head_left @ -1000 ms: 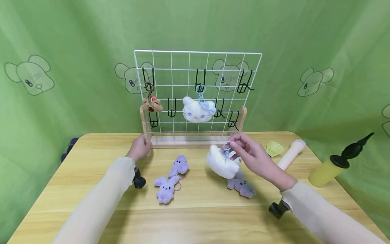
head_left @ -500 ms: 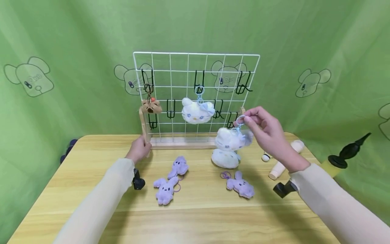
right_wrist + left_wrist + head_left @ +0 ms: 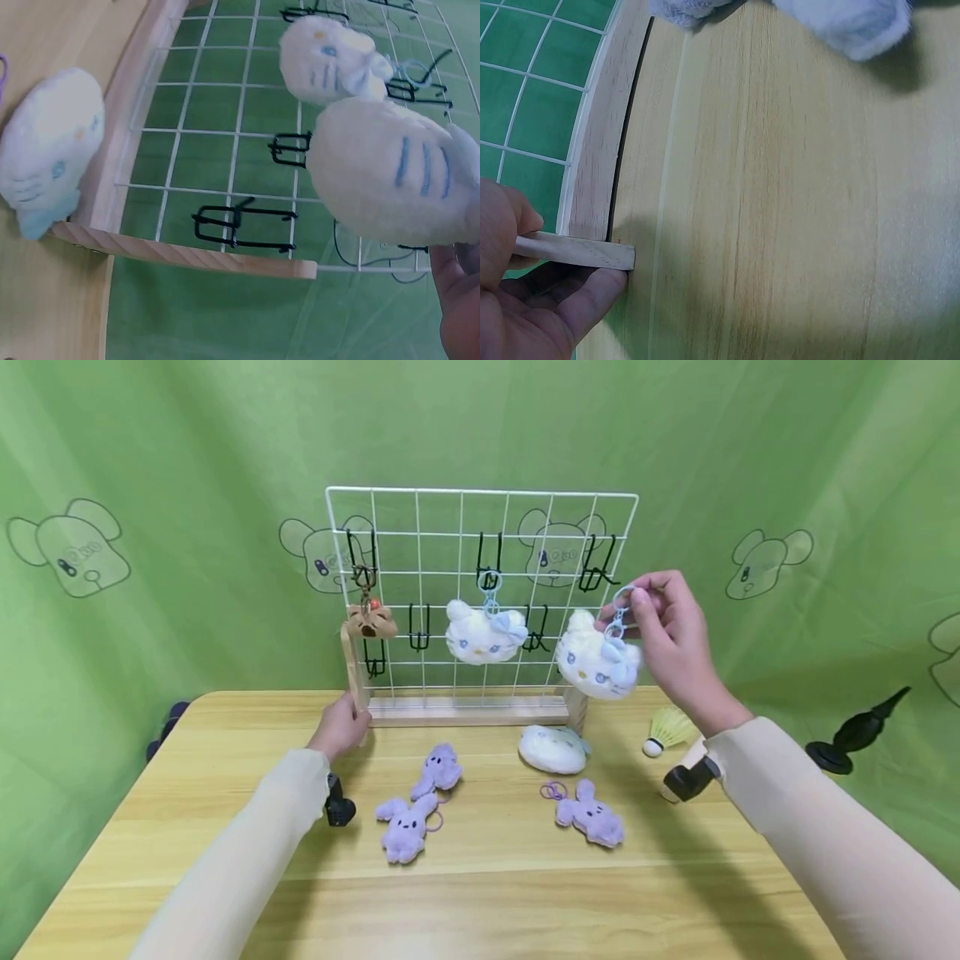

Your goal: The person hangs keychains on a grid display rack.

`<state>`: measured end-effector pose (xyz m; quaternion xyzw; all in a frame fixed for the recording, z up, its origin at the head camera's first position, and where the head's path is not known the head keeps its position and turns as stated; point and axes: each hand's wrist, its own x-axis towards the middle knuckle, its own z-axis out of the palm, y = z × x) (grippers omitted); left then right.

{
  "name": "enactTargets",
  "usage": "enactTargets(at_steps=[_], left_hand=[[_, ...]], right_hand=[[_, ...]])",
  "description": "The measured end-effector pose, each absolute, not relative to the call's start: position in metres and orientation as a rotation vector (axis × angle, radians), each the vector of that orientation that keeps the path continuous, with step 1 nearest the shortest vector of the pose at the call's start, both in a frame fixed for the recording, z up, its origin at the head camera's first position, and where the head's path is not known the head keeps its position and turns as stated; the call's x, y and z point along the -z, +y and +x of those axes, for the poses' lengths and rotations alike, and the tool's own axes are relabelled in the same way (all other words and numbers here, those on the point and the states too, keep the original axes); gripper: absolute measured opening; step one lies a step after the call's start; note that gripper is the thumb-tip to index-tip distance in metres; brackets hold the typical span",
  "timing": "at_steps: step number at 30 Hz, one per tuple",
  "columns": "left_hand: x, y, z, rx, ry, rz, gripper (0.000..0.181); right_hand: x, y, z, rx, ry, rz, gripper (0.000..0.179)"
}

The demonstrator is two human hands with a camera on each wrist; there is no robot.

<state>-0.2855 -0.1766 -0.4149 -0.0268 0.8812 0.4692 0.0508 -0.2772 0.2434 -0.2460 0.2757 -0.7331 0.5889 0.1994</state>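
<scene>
Fingers and thumb of the right hand (image 3: 678,639) pinch the blue ring (image 3: 616,597) of a white cat plush (image 3: 592,662), which has risen over the past second from low above the surface (image 3: 495,910) to the right side of the wire grid (image 3: 462,534), face now turned forward. The left hand (image 3: 339,727) remains gripping the wooden post (image 3: 350,664), apparently steadying the frame. Lifting looks largely complete: the ring is near the upper right hook (image 3: 592,579) but not on it.
</scene>
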Motion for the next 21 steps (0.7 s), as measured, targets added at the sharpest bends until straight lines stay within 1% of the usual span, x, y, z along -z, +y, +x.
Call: enactTargets(at_steps=[5, 12, 21], left_hand=[[0.414, -0.175, -0.285, -1.421, 2.686, -0.092, 0.059], [0.416, -0.175, -0.285, -1.429, 2.687, -0.082, 0.059], [0.415, -0.177, -0.288, -1.413, 2.688, -0.091, 0.058]], right_hand=[[0.238, 0.246, -0.290, -1.741, -2.009, 0.751, 0.009], [0.229, 0.246, -0.304, -1.802, -2.138, 0.622, 0.017], [0.233, 0.240, -0.324, -1.756, -2.231, 0.535, 0.013]])
